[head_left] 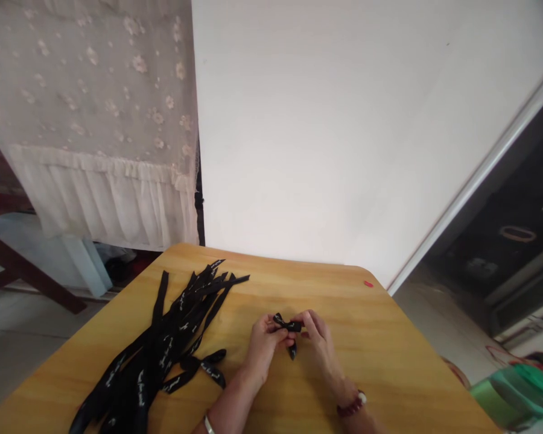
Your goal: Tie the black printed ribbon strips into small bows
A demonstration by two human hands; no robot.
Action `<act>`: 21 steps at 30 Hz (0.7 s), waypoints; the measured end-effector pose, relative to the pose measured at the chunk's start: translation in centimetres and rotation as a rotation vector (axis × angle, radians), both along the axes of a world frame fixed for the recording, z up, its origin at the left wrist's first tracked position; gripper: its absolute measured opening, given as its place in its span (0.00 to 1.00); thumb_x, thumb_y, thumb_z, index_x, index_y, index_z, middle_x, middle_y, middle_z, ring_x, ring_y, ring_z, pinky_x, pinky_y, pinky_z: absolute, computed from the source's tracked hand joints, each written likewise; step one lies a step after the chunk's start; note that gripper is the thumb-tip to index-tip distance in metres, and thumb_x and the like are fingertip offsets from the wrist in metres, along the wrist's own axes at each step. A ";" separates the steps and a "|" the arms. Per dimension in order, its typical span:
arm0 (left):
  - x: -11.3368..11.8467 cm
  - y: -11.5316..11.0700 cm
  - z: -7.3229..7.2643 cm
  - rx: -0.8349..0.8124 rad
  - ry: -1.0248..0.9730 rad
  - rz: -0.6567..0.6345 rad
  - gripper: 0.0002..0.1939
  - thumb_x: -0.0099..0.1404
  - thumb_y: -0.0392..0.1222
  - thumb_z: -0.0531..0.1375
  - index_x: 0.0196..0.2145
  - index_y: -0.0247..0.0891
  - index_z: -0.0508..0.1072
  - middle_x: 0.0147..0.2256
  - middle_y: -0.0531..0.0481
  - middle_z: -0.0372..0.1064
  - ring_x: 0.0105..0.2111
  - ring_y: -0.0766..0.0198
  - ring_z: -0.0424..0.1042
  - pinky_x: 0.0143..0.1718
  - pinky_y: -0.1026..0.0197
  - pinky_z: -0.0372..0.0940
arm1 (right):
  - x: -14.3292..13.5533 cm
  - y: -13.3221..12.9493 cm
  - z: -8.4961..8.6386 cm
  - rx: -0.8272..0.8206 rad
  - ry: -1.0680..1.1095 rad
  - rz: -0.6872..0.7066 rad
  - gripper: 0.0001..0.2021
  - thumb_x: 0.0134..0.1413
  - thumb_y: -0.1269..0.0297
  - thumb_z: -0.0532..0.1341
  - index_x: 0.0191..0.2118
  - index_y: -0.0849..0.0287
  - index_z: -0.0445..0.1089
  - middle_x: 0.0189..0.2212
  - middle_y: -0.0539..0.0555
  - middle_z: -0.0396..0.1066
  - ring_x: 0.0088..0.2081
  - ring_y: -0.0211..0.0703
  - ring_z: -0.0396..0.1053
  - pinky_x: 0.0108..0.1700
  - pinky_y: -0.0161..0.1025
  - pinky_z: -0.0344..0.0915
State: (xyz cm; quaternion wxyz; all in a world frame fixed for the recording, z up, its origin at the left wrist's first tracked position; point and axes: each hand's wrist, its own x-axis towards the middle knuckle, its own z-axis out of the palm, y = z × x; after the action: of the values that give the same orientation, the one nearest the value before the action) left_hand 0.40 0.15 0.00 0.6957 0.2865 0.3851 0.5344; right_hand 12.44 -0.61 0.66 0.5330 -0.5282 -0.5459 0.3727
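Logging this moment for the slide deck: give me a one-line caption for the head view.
Left hand and right hand pinch a small black ribbon bow above a wooden table, beside a pile of black ribbon strips.

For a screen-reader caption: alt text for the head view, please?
Both hands, left hand and right hand, pinch a small black ribbon bow above a round wooden table. A pile of black printed ribbon strips lies to the left.
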 end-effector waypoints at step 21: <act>0.0 0.1 0.0 -0.007 0.002 0.026 0.08 0.49 0.39 0.60 0.24 0.32 0.64 0.21 0.49 0.69 0.20 0.62 0.72 0.19 0.65 0.66 | -0.9 0.4 -1.7 0.064 -0.037 0.033 0.12 0.46 0.60 0.56 0.19 0.58 0.56 0.16 0.45 0.54 0.20 0.33 0.55 0.21 0.30 0.53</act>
State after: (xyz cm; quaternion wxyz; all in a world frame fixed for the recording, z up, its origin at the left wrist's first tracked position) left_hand 0.43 0.21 0.03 0.6894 0.2793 0.3913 0.5419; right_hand 11.56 -0.26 -1.00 0.5334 -0.5087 -0.5758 0.3537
